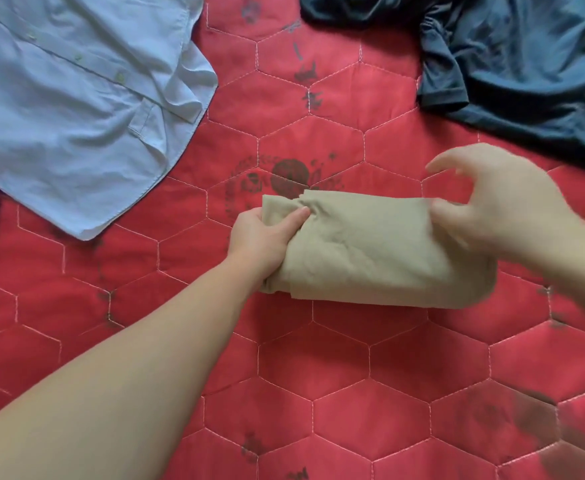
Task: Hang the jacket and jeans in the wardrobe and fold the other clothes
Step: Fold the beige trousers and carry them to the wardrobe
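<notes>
The folded beige garment point(370, 251) lies on the red quilted bed point(318, 393), a little toward 3 o'clock from the middle of the view. It looks soft, light and limp, so its layers may slide open; holding both short ends seems the safest way. The left hand point(263, 237) grips the end at 9 o'clock, thumb on top and fingers underneath, with the arm stretched from 7 o'clock. The right hand point(502, 209) is blurred; its lower fingers seem to pinch the end at 3 o'clock, while the upper fingers are spread apart.
</notes>
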